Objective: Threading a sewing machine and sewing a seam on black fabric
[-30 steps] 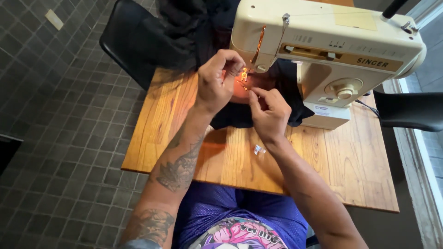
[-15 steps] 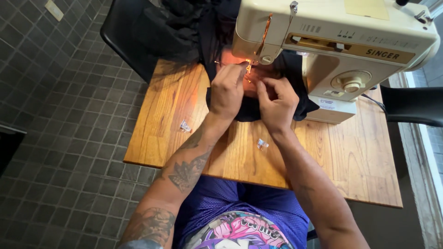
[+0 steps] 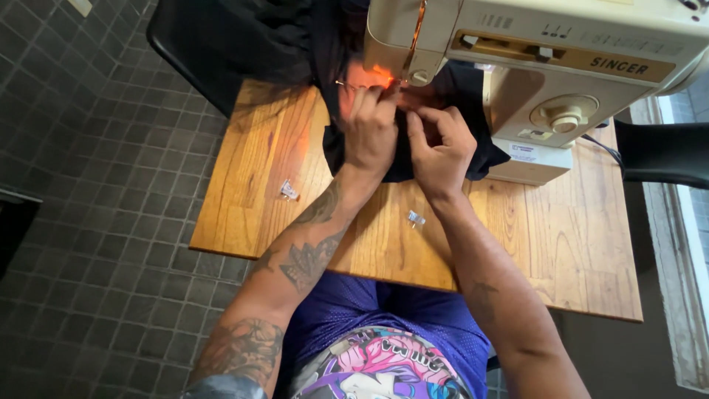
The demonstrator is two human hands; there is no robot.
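Both tattooed forearms stretch forward, the left hand [image 3: 371, 131] lying flat with fingers extended, the right hand [image 3: 442, 148] beside it, its fingers curled in a pinch.

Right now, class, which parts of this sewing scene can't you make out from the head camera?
- Needle and presser foot: hidden behind the left hand and orange glow.
- What the right hand pinches: covered by its curled fingers.
- Sewing machine: top and right end cut off by the frame.
- Two small clips: too small to identify.
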